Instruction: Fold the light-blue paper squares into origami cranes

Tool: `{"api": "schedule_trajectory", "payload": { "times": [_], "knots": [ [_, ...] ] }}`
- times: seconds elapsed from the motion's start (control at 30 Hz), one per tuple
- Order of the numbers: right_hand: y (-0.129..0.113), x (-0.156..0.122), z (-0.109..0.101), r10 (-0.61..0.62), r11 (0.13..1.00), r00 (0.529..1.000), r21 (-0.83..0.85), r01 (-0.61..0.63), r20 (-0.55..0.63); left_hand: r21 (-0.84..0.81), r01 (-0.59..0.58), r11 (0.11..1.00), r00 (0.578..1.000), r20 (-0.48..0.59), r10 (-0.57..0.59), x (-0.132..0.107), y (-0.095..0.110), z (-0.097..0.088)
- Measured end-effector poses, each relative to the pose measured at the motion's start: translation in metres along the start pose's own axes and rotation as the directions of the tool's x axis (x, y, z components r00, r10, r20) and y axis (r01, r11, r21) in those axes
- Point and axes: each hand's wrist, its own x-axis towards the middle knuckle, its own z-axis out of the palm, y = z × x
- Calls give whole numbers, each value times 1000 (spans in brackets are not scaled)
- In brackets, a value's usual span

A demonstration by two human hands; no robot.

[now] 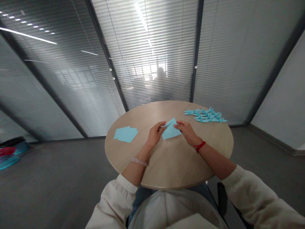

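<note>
A light blue sheet of origami paper [171, 131] is held between my two hands above the middle of the round table. Part of its upper edge is folded over on the left side. My left hand [156, 133] pinches the paper's left edge, with the fingertips partly hidden. At the right edge, my right hand [187, 129] grips the same sheet, thumb on top and fingers behind it.
The round wooden table [157, 165] carries several loose blue paper sheets [126, 134] on its left. Rows of folded blue paper cranes [207, 115] stand at the back right. Behind are glass panels with blinds [152, 86]. A basket [10, 154] sits on the floor far left.
</note>
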Motion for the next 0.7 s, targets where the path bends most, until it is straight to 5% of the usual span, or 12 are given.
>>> {"api": "schedule_trajectory", "payload": {
  "times": [0.2,0.37,0.7],
  "knots": [
    [-8,-6,4,48,995,998,82,-50,30,-105,126,986,987,-85,-135,2,5,-2],
    [-8,-6,4,18,997,1000,74,-18,-3,-341,248,907,960,-41,-278,-1,8,0],
    [-7,-8,3,-203,976,976,-62,208,81,-613,330,718,908,-1,-419,0,5,3]
  ]
}}
